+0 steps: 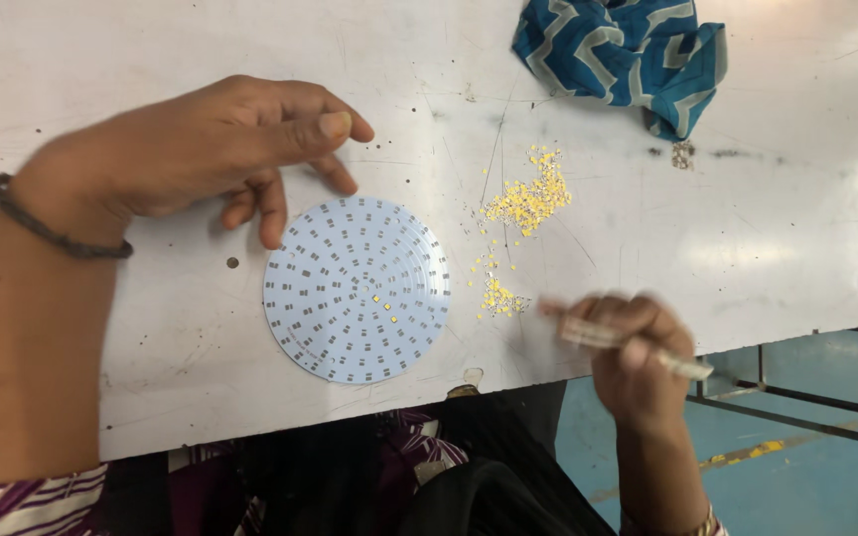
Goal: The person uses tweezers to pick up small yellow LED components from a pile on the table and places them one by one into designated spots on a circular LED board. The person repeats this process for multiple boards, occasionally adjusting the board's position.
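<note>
On the white worktable [796, 228], the round LED board [357, 289] carries only a few yellow LED chips [525, 199] near its centre, most pads bare, while the left hand [201, 149] hovers loosely spread at its edge and the right hand [638, 347] pinches tweezers [598, 335].

Bright, even light falls on the white table [767, 199], and it washes out toward the upper right corner, where a patch of glare hides the surface grain. Softer sheen lies along the right part of the tabletop. Shadows are faint and short: a pale one sits under the left hand [220, 149], beside the round board [357, 289]. The board is sharp enough to show its rings of small pads. The right hand [638, 357] and the thin tool [628, 342] it grips are smeared by motion blur. The space below the table edge is dark, and the blue floor [806, 467] looks soft and out of focus.
</note>
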